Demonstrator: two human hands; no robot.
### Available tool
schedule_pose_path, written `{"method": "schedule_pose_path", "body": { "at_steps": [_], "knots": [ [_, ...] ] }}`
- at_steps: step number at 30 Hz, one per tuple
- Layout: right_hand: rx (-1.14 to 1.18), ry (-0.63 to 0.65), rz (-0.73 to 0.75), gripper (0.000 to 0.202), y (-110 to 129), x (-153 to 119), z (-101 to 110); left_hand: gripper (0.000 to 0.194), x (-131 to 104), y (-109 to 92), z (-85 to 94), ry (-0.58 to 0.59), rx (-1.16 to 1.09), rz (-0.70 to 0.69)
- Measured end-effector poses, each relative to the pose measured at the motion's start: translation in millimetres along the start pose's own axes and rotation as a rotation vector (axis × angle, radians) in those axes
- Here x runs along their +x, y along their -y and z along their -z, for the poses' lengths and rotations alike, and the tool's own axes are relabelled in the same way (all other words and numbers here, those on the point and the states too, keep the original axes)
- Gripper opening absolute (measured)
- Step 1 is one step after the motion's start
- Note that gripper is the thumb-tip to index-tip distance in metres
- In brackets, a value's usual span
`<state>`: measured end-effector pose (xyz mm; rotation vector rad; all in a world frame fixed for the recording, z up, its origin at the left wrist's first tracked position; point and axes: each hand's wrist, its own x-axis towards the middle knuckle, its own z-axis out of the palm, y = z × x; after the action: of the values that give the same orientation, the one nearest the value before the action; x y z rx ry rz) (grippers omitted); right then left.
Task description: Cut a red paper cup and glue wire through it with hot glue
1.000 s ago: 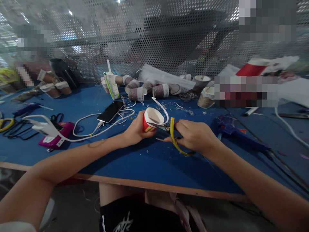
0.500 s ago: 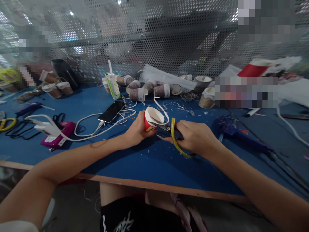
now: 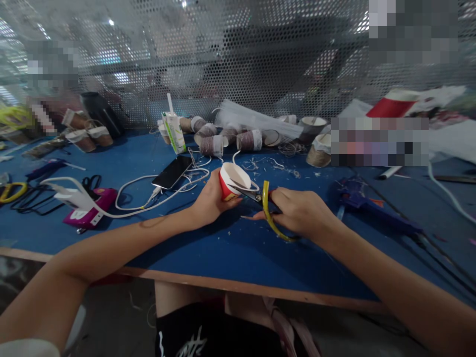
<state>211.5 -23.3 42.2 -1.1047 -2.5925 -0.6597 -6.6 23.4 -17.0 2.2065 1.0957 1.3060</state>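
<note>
My left hand is wrapped round a red paper cup and tilts its white open mouth toward me and to the right. My right hand grips a pair of scissors with yellow handles. One blade reaches over the cup's rim into its mouth. The lower part of the scissors is partly hidden by my fingers. From the rim a thin white strip, cut partly free, curls off at the right beside the blades.
Behind the cup lie several twine-wrapped cups, a drink carton and clear plastic sticks. A phone with a white cable and a purple power strip are at left. A blue glue gun lies at right.
The cup has turned and shifted slightly up and left in my left hand. The white strip hangs lower and changes its curl. My right hand with the scissors has barely moved.
</note>
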Motion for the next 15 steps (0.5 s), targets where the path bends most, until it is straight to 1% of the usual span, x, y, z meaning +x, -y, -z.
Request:
{"method": "schedule_pose_path", "body": {
  "at_steps": [6, 8, 15],
  "knots": [
    [-0.005, 0.036, -0.115, 0.057, 7.1, 2.5, 4.5, 0.080, -1.3, 0.2, -1.2, -0.021, 0.067, -0.019],
    [-0.017, 0.042, -0.132, 0.058, 9.2, 3.1, 6.0, 0.080, -1.8, 0.4, -2.0, -0.028, 0.079, -0.019],
    [-0.022, 0.030, -0.064, 0.056, 6.2, 1.8, 3.5, 0.082, -2.5, -1.2, -1.2, -0.031, 0.082, -0.024]
  ]
}}
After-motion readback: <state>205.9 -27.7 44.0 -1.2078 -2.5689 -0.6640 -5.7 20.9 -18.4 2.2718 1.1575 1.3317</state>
